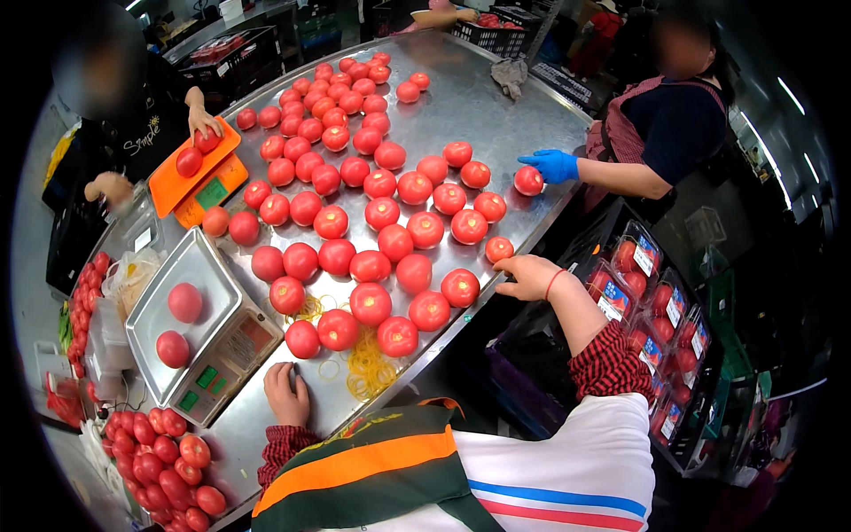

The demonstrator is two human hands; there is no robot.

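My left hand (286, 395) rests on the metal table beside a digital scale (232, 359); its fingers are loosely bent, with nothing seen in them. Two tomatoes, one of them a red tomato (173, 349), sit on the scale's steel tray (191, 266). At the table's right edge, my right hand (534, 278) is open, fingers apart and pointing at a single tomato (498, 249). Whether the fingertips touch that tomato is hard to tell. Many loose tomatoes (370, 303) spread over the table in front of me. Yellow rubber bands (369, 368) lie between my hands.
Across the table a co-worker's hand (202, 120) holds a tomato over an orange scale (197, 176). At right, a blue-gloved hand (551, 165) touches a tomato. A crate of packed tomatoes (651, 328) stands beside my right arm. More tomatoes (164, 470) are heaped at lower left.
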